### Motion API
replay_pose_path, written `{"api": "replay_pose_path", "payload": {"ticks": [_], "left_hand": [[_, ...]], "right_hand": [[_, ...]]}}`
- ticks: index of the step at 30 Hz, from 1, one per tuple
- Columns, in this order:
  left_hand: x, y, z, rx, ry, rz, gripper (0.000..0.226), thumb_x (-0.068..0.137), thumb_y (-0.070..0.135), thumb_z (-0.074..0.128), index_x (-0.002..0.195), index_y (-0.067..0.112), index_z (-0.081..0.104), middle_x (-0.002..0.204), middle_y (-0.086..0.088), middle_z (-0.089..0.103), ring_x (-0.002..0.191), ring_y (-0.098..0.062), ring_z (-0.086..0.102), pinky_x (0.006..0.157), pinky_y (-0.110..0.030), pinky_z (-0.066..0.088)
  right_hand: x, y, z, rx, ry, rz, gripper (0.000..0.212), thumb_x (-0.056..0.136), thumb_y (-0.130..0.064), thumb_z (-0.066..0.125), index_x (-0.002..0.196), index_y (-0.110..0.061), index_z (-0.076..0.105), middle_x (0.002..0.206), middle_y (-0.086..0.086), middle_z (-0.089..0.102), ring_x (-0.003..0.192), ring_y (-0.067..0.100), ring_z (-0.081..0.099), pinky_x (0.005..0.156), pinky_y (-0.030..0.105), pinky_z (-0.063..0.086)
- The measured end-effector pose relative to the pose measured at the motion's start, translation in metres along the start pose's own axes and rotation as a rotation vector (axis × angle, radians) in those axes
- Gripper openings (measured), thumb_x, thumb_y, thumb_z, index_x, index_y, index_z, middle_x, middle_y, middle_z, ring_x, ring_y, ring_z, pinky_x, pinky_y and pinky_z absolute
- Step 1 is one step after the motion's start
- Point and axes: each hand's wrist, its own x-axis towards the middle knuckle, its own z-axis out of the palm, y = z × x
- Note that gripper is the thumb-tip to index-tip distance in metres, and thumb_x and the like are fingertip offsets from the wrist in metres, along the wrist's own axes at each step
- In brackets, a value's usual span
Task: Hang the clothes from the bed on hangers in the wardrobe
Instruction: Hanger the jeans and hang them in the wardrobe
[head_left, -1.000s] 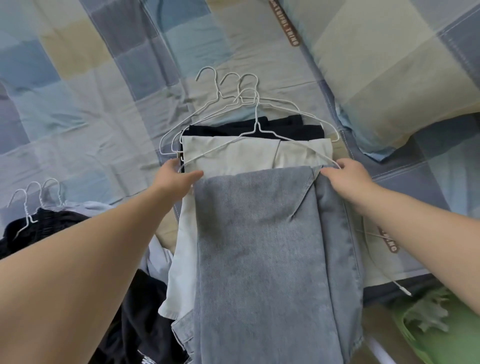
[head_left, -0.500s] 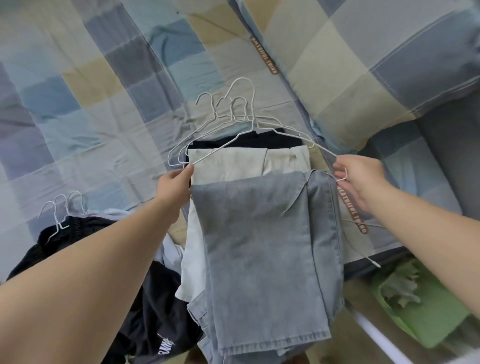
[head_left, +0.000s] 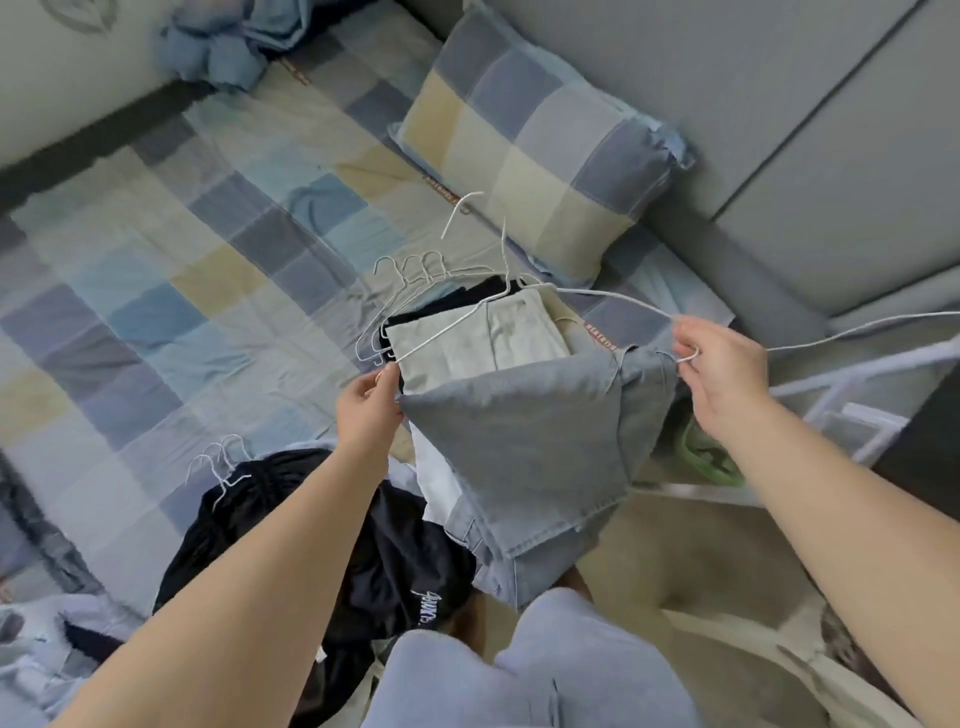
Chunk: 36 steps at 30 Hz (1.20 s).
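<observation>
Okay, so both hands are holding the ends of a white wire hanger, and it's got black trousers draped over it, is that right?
Not quite. The garment draped over the white wire hanger is a pair of grey jeans, not black trousers, as the head view shows. The left hand and right hand do each grip one end of it.

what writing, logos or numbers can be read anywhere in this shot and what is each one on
White script on the black garment: upside down, blurred, unreadable.
Pale letters on the brown label strip beside the checked pillow: too small to read.
Pale letters on the second brown label strip beyond the grey jeans on the white wire hanger: blurred, unreadable.
Nothing can be quoted.
</observation>
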Motion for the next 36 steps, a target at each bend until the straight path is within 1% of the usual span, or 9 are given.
{"api": "replay_pose_path", "payload": {"ticks": [5, 9, 14, 19, 23, 27, 31, 34, 36], "left_hand": [[-0.066, 0.018, -0.013, 0.061, -0.056, 0.145, 0.022, 0.094, 0.041, 0.065, 0.100, 0.020, 0.062, 0.091, 0.002, 0.065, 0.076, -0.015, 0.058, 0.079, -0.032, 0.051], [-0.108, 0.023, -0.013, 0.143, -0.120, 0.235, 0.031, 0.094, 0.046, 0.062, 0.106, 0.017, 0.061, 0.097, -0.001, 0.063, 0.083, -0.018, 0.057, 0.079, -0.035, 0.050], [-0.156, 0.018, -0.004, 0.243, -0.199, 0.369, 0.025, 0.097, 0.045, 0.058, 0.091, 0.021, 0.054, 0.091, -0.001, 0.057, 0.078, -0.016, 0.051, 0.069, -0.030, 0.043], [-0.221, 0.004, 0.010, 0.298, -0.274, 0.526, 0.026, 0.100, 0.040, 0.056, 0.099, 0.014, 0.052, 0.080, 0.005, 0.049, 0.069, -0.009, 0.045, 0.062, -0.025, 0.037], [-0.281, -0.023, 0.018, 0.301, -0.375, 0.651, 0.025, 0.100, 0.035, 0.056, 0.101, 0.011, 0.050, 0.081, 0.004, 0.048, 0.068, -0.008, 0.045, 0.062, -0.022, 0.037], [-0.341, -0.063, 0.027, 0.311, -0.486, 0.734, 0.025, 0.098, 0.039, 0.058, 0.098, 0.015, 0.051, 0.079, 0.004, 0.050, 0.070, -0.013, 0.047, 0.069, -0.030, 0.041], [-0.418, -0.106, 0.039, 0.316, -0.594, 0.817, 0.024, 0.100, 0.035, 0.056, 0.100, 0.012, 0.049, 0.078, 0.005, 0.048, 0.065, -0.008, 0.045, 0.062, -0.021, 0.040], [-0.470, -0.135, 0.048, 0.321, -0.678, 0.873, 0.025, 0.100, 0.037, 0.056, 0.097, 0.013, 0.048, 0.077, 0.005, 0.046, 0.065, -0.010, 0.043, 0.063, -0.027, 0.039], [-0.503, -0.151, 0.057, 0.337, -0.737, 0.901, 0.027, 0.100, 0.038, 0.056, 0.095, 0.012, 0.048, 0.077, 0.004, 0.045, 0.066, -0.012, 0.043, 0.065, -0.031, 0.038]], "right_hand": [[-0.091, -0.010, -0.067, 0.139, 0.084, -0.055, 0.013, 0.090, -0.013, 0.067, 0.101, -0.015, 0.073, 0.087, 0.000, 0.069, 0.083, 0.011, 0.063, 0.076, 0.023, 0.048], [-0.142, -0.004, -0.113, 0.178, 0.155, -0.098, 0.013, 0.091, -0.013, 0.067, 0.104, -0.011, 0.072, 0.088, 0.001, 0.069, 0.084, 0.011, 0.063, 0.079, 0.025, 0.049], [-0.196, 0.017, -0.174, 0.188, 0.243, -0.154, 0.015, 0.093, -0.011, 0.065, 0.105, -0.004, 0.071, 0.089, 0.007, 0.069, 0.081, 0.016, 0.064, 0.081, 0.032, 0.054], [-0.256, 0.047, -0.242, 0.118, 0.325, -0.201, 0.011, 0.093, -0.012, 0.063, 0.090, -0.015, 0.073, 0.082, 0.007, 0.069, 0.077, 0.017, 0.065, 0.078, 0.033, 0.056], [-0.312, 0.081, -0.302, 0.072, 0.392, -0.257, 0.008, 0.093, -0.015, 0.064, 0.092, -0.014, 0.072, 0.078, 0.006, 0.065, 0.075, 0.016, 0.062, 0.078, 0.033, 0.057], [-0.373, 0.121, -0.374, -0.007, 0.451, -0.315, 0.015, 0.095, -0.015, 0.062, 0.088, -0.022, 0.073, 0.074, 0.004, 0.064, 0.073, 0.015, 0.060, 0.077, 0.034, 0.054], [-0.443, 0.153, -0.445, -0.142, 0.512, -0.367, 0.014, 0.096, -0.016, 0.061, 0.092, -0.023, 0.073, 0.077, 0.004, 0.066, 0.068, 0.011, 0.058, 0.066, 0.020, 0.048], [-0.496, 0.168, -0.493, -0.197, 0.539, -0.394, 0.015, 0.096, -0.016, 0.060, 0.095, -0.024, 0.072, 0.077, 0.005, 0.065, 0.064, 0.011, 0.056, 0.061, 0.016, 0.048], [-0.528, 0.176, -0.525, -0.220, 0.589, -0.418, 0.011, 0.095, -0.018, 0.062, 0.098, -0.024, 0.072, 0.072, -0.002, 0.064, 0.059, 0.007, 0.054, 0.058, 0.016, 0.045]]}}
